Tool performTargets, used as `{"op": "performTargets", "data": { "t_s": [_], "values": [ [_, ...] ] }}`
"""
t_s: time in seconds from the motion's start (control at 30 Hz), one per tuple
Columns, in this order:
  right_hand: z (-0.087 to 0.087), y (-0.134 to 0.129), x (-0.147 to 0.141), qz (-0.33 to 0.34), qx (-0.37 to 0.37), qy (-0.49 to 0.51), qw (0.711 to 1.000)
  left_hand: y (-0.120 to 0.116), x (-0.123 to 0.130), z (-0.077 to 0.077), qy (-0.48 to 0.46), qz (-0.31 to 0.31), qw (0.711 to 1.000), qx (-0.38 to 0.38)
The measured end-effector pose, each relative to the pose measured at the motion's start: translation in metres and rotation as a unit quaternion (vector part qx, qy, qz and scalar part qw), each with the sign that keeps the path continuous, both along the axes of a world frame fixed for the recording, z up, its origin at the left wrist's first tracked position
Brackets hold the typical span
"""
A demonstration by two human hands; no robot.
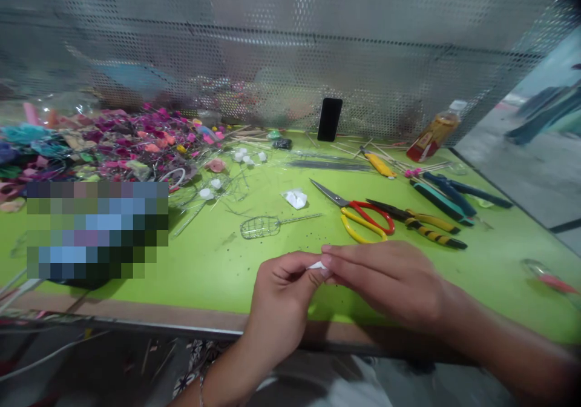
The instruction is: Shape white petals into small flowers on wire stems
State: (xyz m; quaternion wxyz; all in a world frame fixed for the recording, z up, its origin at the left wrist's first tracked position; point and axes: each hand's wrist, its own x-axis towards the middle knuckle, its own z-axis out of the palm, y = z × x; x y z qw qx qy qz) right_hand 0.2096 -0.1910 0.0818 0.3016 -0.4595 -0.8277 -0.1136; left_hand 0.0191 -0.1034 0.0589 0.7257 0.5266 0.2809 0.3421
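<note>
My left hand (281, 292) pinches a small white piece (316, 265), soft-looking like clay, between thumb and fingers just above the front of the green table. My right hand (390, 280) meets it from the right, its fingers pressed together and their tips on the piece. Most of that piece is hidden by the fingers. Beyond my hands lies a wire frame (259, 228) shaped like a small paddle with a twisted stem. A white lump (296, 198) rests on clear wrap behind it. Scissors (351, 206) with red and yellow handles lie nearby.
Black-and-yellow pliers (422, 222), teal-handled pliers (442, 201) and a yellow cutter (379, 165) lie right. A bottle (434, 131) and a phone (330, 119) stand at the back, before a perforated metal panel (254, 49). Colourful craft pieces (149, 134) heap up left, behind a blurred-out object (95, 234).
</note>
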Motion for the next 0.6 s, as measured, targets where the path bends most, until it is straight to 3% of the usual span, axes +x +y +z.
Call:
{"op": "performTargets", "data": {
  "t_s": [0.13,0.27,0.33,0.47,0.6],
  "values": [
    [0.009,-0.001,0.003,-0.032,0.019,0.017,0.999,0.002,0.000,-0.004,-0.003,0.010,1.000,-0.028],
    [0.008,0.005,0.010,-0.070,0.040,0.142,0.987,0.001,-0.001,-0.009,-0.055,0.004,0.990,-0.130],
    [0.005,0.009,0.010,-0.046,0.013,0.153,0.987,-0.001,-0.001,-0.010,-0.096,-0.020,0.980,-0.172],
    [-0.003,0.015,0.003,0.020,-0.010,0.123,0.992,-0.001,-0.001,-0.012,-0.109,-0.072,0.981,-0.140],
    [-0.009,0.016,-0.001,0.005,-0.020,0.138,0.990,0.002,-0.002,-0.016,-0.080,-0.049,0.991,-0.097]
  ]
}}
